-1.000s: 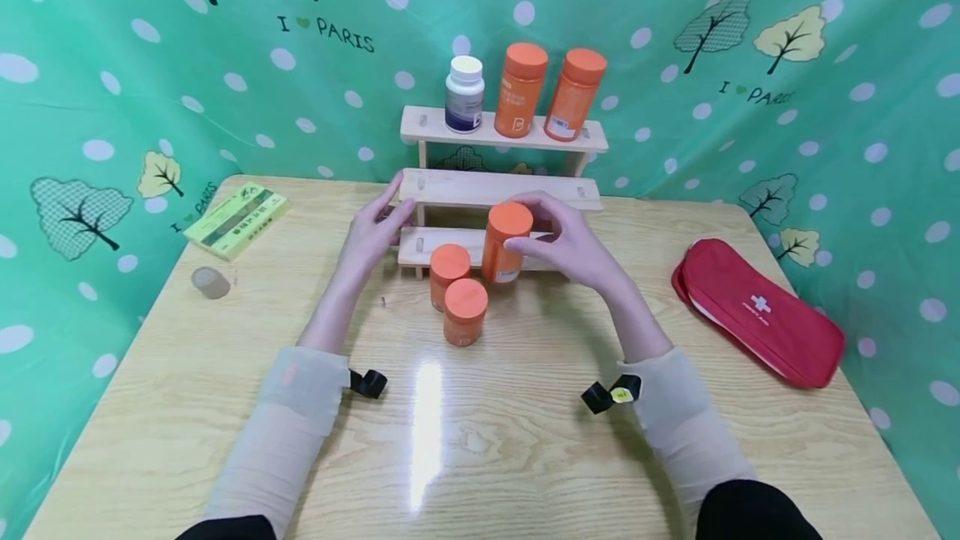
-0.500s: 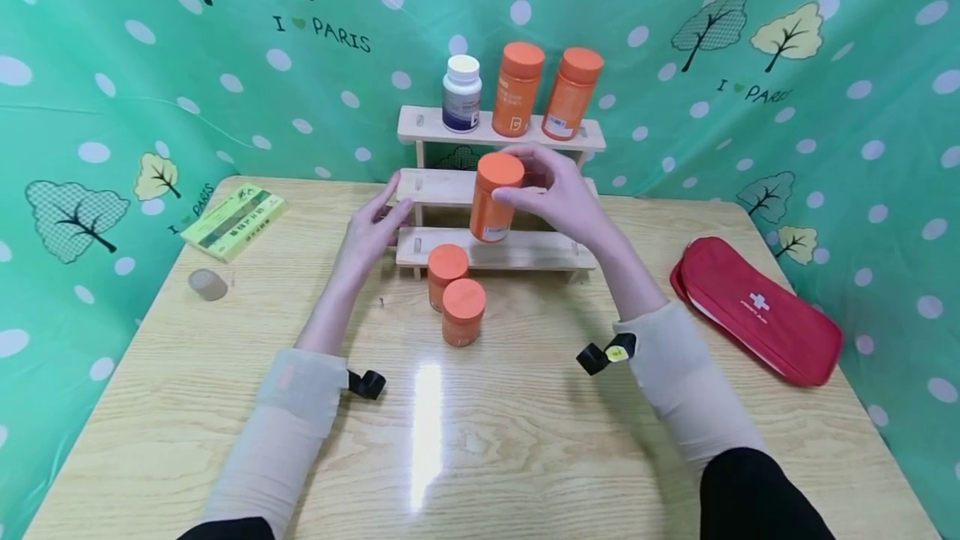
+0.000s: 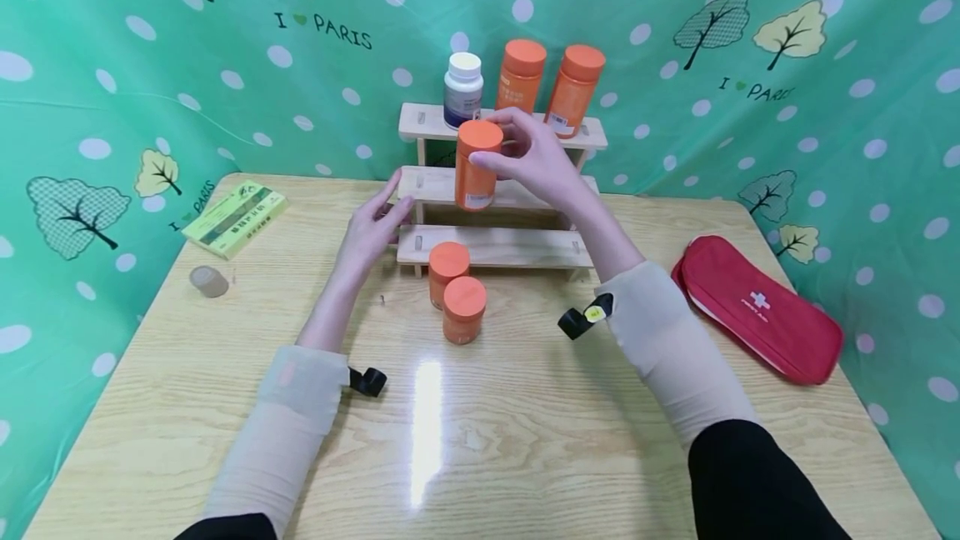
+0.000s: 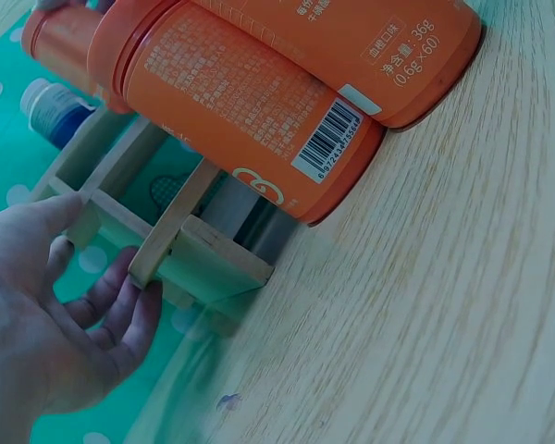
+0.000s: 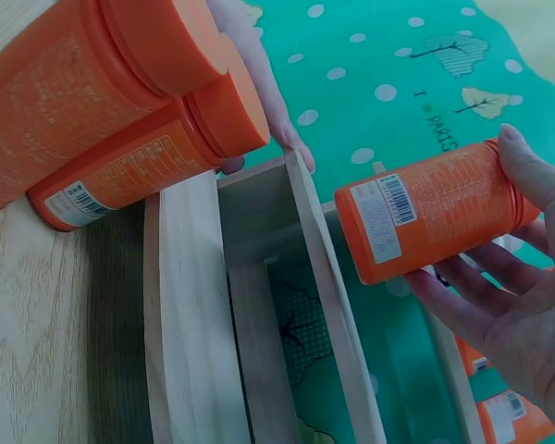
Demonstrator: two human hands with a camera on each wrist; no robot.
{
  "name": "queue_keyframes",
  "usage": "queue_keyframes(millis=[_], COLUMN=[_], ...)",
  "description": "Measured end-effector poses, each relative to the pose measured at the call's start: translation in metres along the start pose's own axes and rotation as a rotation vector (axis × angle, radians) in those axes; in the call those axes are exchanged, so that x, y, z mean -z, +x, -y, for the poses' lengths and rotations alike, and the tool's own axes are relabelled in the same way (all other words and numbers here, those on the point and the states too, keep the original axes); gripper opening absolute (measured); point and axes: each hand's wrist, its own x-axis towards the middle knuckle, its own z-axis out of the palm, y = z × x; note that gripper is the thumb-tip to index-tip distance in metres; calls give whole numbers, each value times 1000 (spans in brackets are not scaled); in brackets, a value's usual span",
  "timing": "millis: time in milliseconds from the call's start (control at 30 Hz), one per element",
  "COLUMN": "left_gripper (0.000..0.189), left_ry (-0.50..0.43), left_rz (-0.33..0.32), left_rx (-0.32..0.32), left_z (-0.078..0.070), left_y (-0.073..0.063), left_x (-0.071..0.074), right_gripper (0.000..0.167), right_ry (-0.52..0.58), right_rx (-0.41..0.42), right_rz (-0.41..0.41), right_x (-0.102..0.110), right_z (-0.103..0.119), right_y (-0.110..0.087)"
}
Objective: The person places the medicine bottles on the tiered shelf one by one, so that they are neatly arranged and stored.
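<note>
My right hand point(image 3: 538, 158) holds an orange bottle point(image 3: 476, 182) upright at the middle shelf of a wooden three-step rack point(image 3: 525, 249). In the right wrist view, thumb and fingers grip this bottle point(image 5: 425, 211) near its lid, and its base is close to the shelf's edge. My left hand point(image 3: 367, 232) holds the rack's left end; in the left wrist view its fingers point(image 4: 120, 319) curl at the end of a shelf. Two more orange bottles point(image 3: 464, 315) stand on the table in front of the rack. On the top shelf are a white-capped bottle point(image 3: 463, 94) and two orange bottles point(image 3: 576, 90).
A red first-aid pouch point(image 3: 761, 311) lies at the right of the table. On the left are a green-yellow box point(image 3: 236, 218) and a small greyish cylinder point(image 3: 209, 282). A green patterned cloth point(image 3: 315, 98) hangs behind and along the sides.
My right hand has raised the orange bottle from in front of the lowest shelf, up and slightly left, to the middle shelf. My left hand has stayed at the rack's end.
</note>
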Motion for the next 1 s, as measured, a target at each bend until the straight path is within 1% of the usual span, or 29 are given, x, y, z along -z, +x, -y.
queue_keyframes(millis=[200,500,900,1000], left_gripper=[64,63,65,65], left_ry=[6,-7,-18,-11], left_rz=[4,4,20,16], left_rx=[9,18,24,21], left_z=[1,2,1,1], left_y=[0,0,3,2], left_x=[0,1,0,1], right_gripper=[50,51,53,53], right_ry=[0,4,10,5], right_rx=[8,7,5,5], right_rz=[-26,-50,-68,-67], right_x=[-6,-15,-22,-23], right_z=[-4,-6,-10,-10], right_y=[11,21,29,30])
